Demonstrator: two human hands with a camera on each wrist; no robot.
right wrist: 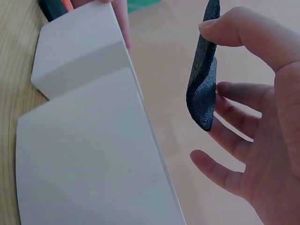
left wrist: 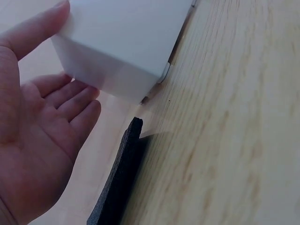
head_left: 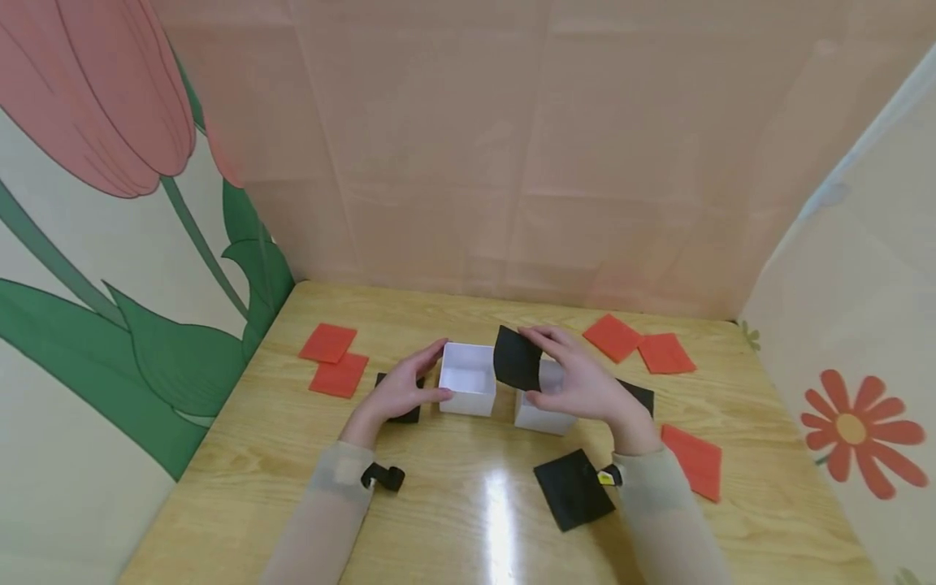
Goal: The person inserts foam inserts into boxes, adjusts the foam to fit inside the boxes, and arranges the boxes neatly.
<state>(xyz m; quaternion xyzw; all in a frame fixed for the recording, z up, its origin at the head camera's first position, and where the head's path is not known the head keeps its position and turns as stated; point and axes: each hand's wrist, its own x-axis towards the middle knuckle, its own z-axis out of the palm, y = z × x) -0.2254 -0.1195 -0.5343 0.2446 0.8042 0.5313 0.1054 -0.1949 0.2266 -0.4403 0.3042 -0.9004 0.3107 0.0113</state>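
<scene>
Pointing the left forearm (head_left: 310,528) and the right forearm (head_left: 673,520), both in pale sleeves (head_left: 344,467), toward the far edge of the desk (head_left: 439,520). Holding the left hand (head_left: 398,392) between the desk's left edge and its middle, palm inward, gripping with the thumb (left wrist: 35,30) stretched well apart from slightly bent fingers (left wrist: 77,101). Angling the right hand (head_left: 581,378) toward the left edge, raised above the desk, pinching between right thumb (right wrist: 243,28) and fingertips (right wrist: 224,89), little finger (right wrist: 218,169) set apart.
</scene>
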